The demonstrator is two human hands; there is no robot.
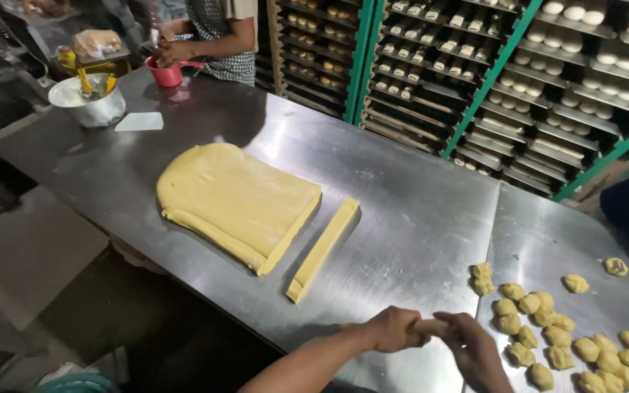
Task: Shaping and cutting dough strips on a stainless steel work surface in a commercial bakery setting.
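Observation:
My left hand (389, 329) and my right hand (475, 351) are together at the table's near edge. Both grip a short roll of yellow dough (429, 326) that spans between them. Just right of my hands lies a cluster of several small torn dough pieces (547, 331). Further up the steel table (402, 218) lies a long cut strip of dough (324, 249). Beside the strip, a large folded slab of dough (231, 198) lies flat.
Another person (216, 36) stands at the far end, hands on a red cup (165, 73). A metal bowl with utensils (89, 100) and a white scraper (140, 121) sit there too. Green racks (489, 80) of dough trays line the far side.

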